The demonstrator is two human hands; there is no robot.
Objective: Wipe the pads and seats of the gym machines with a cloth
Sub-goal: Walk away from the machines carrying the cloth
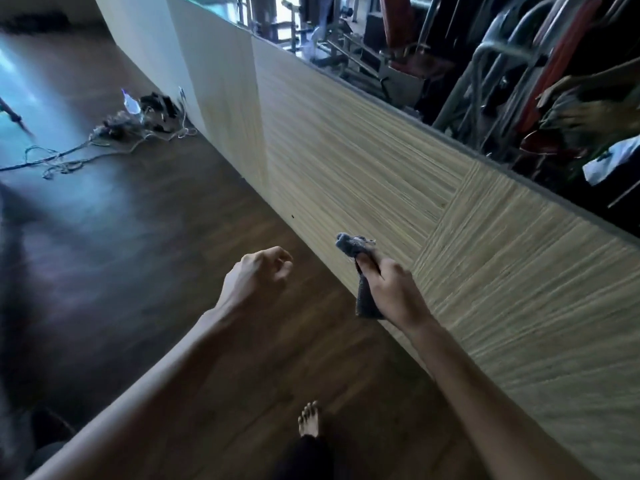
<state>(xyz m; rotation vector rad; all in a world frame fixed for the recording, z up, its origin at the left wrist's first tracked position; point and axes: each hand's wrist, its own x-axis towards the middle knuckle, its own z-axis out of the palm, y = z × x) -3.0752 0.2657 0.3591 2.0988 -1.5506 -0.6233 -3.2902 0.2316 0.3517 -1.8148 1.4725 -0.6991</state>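
Cloth (pixel 349 244) held in the right hand (pixel 394 289), out over the floor beside the wall.

Right thumb and fingers (pixel 369 263) are curled round the grey cloth, one bunched end sticking up above the thumb and the other hanging below the palm. The left hand (pixel 256 271) is just beside it, apart from the cloth, fingers curled in toward the palm and holding nothing. Both bare forearms reach forward over the dark wooden floor (pixel 138 254), with a bare foot (pixel 309 419) below them. To the right runs a pale wood-grain wall panel (pixel 346 161), topped by a mirror (pixel 485 64) showing blurred gym machines (pixel 398 46). Well away, tangled cables (pixel 114 140) and a plastic bottle (pixel 131 103) lie on the floor.
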